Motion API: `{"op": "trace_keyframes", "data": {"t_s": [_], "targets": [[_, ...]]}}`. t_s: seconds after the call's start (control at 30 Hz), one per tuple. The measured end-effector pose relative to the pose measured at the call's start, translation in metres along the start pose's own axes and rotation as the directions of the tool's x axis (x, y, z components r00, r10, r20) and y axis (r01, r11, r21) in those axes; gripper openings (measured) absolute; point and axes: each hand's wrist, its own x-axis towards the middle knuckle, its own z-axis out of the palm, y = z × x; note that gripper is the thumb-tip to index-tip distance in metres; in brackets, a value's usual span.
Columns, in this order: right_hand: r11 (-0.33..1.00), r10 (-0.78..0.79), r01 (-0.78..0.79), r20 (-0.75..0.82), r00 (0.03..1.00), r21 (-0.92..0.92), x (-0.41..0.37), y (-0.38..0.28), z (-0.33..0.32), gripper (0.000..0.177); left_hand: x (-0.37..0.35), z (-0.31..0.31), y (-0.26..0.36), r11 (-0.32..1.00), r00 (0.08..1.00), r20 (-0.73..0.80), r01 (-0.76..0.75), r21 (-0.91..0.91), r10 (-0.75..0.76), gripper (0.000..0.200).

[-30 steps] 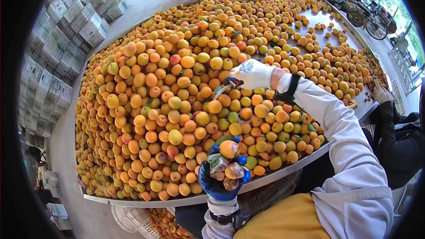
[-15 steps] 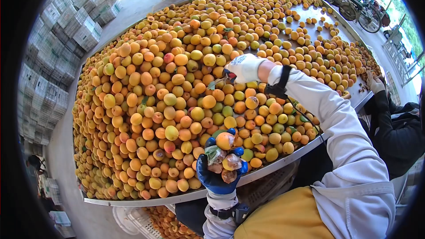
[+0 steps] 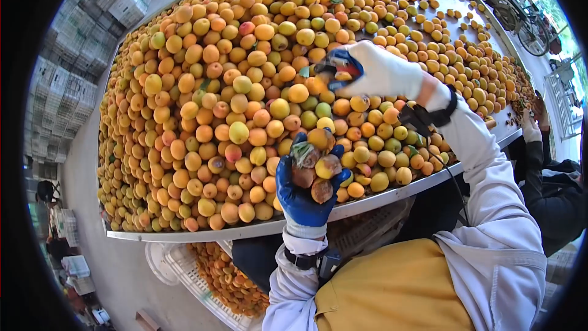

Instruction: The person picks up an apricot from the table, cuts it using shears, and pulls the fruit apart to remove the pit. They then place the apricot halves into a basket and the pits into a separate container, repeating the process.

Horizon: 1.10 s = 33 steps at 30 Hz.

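My left hand (image 3: 303, 205), in a blue-coated glove, is palm up near the table's front edge. Its fingers curl round several bruised, browned apricots (image 3: 321, 190) and a crumpled whitish-green scrap (image 3: 304, 154). Over the middle of the heap, my right hand (image 3: 383, 70) wears a glove with a white back and blue palm. Bent fingers hold a blurred orange-brown apricot (image 3: 343, 76), with a red and dark patch beside it. Beneath both hands spreads a large pile of apricots (image 3: 208, 95), yellow, orange and partly green.
A metal rim (image 3: 367, 208) edges the table. Below it sits a white crate (image 3: 202, 285) of apricot pieces. Stacked crates (image 3: 67, 104) line the left side. Another person (image 3: 554, 199) is at the right edge, a gloved hand by the fruit. A bicycle (image 3: 533, 34) stands behind.
My right hand has lifted and moved right, its palm side turned more into view with fruit in it. The left hand keeps its apricots. The camera view has tilted downward.
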Motion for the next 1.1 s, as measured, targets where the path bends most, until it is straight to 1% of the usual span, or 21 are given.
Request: {"op": "trace_keyframes", "data": {"t_s": [0.03, 0.07, 0.1, 0.13, 0.27, 0.3, 0.33, 0.4, 0.43, 0.47, 0.5, 0.53, 0.63, 0.73, 0.8, 0.83, 0.87, 0.93, 1.0, 1.07, 1.1], "targets": [[0.996, -0.089, 0.090, 0.049, 0.995, -0.017, -0.010, -0.018, 0.000, 0.032, 0.003, 0.002, 0.003, 0.984, 0.995, -0.025, 0.092, -0.151, -0.097, 0.057], [0.983, -0.176, 0.180, 0.097, 0.980, -0.033, -0.018, -0.030, 0.003, 0.029, 0.003, -0.006, -0.002, 0.984, 0.995, -0.030, 0.088, -0.153, -0.094, 0.057], [0.950, -0.308, 0.310, 0.092, 0.947, -0.018, -0.024, -0.039, 0.011, 0.031, 0.003, -0.022, -0.009, 0.892, 0.989, -0.037, -0.113, 0.438, 0.144, 0.056], [0.899, -0.436, 0.438, 0.082, 0.896, -0.005, -0.030, -0.047, 0.018, 0.033, 0.003, -0.025, -0.013, 0.442, 0.937, 0.092, -0.243, 0.864, 0.337, 0.056], [0.851, -0.355, 0.454, 0.347, 0.868, -0.264, -0.051, -0.068, 0.036, 0.039, -0.008, -0.005, -0.023, 0.495, 0.897, 0.142, -0.357, 0.792, 0.420, 0.053], [0.827, -0.344, 0.469, 0.382, 0.858, -0.310, -0.052, -0.068, 0.042, 0.040, -0.006, -0.007, -0.012, 0.978, 0.991, -0.108, -0.055, 0.201, 0.078, 0.049], [0.801, -0.327, 0.482, 0.415, 0.849, -0.355, -0.051, -0.066, 0.047, 0.041, -0.006, -0.014, -0.012, 0.999, 0.997, 0.073, -0.032, -0.009, 0.032, 0.051], [0.833, -0.368, 0.470, 0.343, 0.864, -0.290, -0.046, -0.061, 0.042, 0.042, 0.002, -0.026, -0.014, 0.994, 1.000, -0.002, -0.003, 0.110, 0.003, 0.053], [0.856, -0.388, 0.446, 0.246, 0.888, -0.260, -0.037, -0.056, 0.032, 0.040, 0.003, -0.037, -0.015, 0.839, 0.992, -0.012, -0.101, 0.534, 0.126, 0.053], [0.876, -0.402, 0.427, 0.148, 0.904, -0.225, -0.026, -0.051, 0.022, 0.038, 0.003, -0.047, -0.017, 0.506, 0.969, 0.033, -0.157, 0.848, 0.245, 0.053], [0.914, -0.365, 0.367, 0.045, 0.930, -0.172, -0.009, -0.033, 0.018, 0.042, 0.003, -0.027, -0.011, 0.917, 0.994, -0.087, -0.028, 0.397, 0.067, 0.051], [0.913, -0.281, 0.270, 0.006, 0.960, -0.307, 0.010, -0.014, 0.014, 0.036, 0.001, -0.003, -0.004, 0.970, 0.985, -0.082, 0.133, -0.202, -0.152, 0.050], [0.847, -0.136, 0.102, -0.028, 0.990, -0.522, 0.067, 0.053, 0.018, 0.033, -0.002, 0.003, -0.003, 0.981, 0.983, -0.112, 0.128, -0.144, -0.145, 0.049], [0.816, -0.080, 0.111, 0.080, 0.994, -0.567, 0.094, 0.056, 0.026, 0.032, -0.003, 0.002, -0.003, 0.966, 0.978, -0.111, 0.150, -0.208, -0.176, 0.047], [0.715, -0.208, 0.230, 0.113, 0.972, -0.660, 0.118, 0.074, 0.045, 0.024, -0.002, 0.006, -0.003, 0.978, 0.966, -0.199, 0.131, -0.159, -0.162, 0.045], [0.672, -0.112, 0.201, 0.170, 0.979, -0.713, 0.124, 0.069, 0.048, 0.023, 0.001, 0.002, -0.004, 0.968, 0.976, -0.137, 0.141, -0.208, -0.171, 0.043], [0.624, -0.171, 0.183, 0.095, 0.981, -0.760, 0.131, 0.076, 0.062, 0.024, -0.001, 0.007, -0.002, 0.974, 0.967, -0.184, 0.141, -0.179, -0.174, 0.044], [0.552, -0.159, 0.148, 0.070, 0.985, -0.821, 0.138, 0.078, 0.076, 0.025, -0.002, 0.006, -0.002, 0.965, 0.980, -0.114, 0.136, -0.223, -0.164, 0.047], [0.469, -0.146, 0.173, 0.117, 0.982, -0.866, 0.146, 0.078, 0.079, 0.027, -0.005, -0.007, -0.001, 0.975, 0.987, -0.091, 0.112, -0.189, -0.131, 0.052], [0.422, 0.046, 0.169, 0.208, 0.977, -0.891, 0.141, 0.051, 0.062, 0.030, -0.005, 0.002, -0.001, 0.976, 0.987, -0.093, 0.115, -0.182, -0.133, 0.052], [0.443, 0.043, 0.161, 0.200, 0.979, -0.882, 0.142, 0.055, 0.061, 0.030, -0.006, 0.000, -0.002, 0.976, 0.986, -0.084, 0.126, -0.176, -0.142, 0.052]]}}
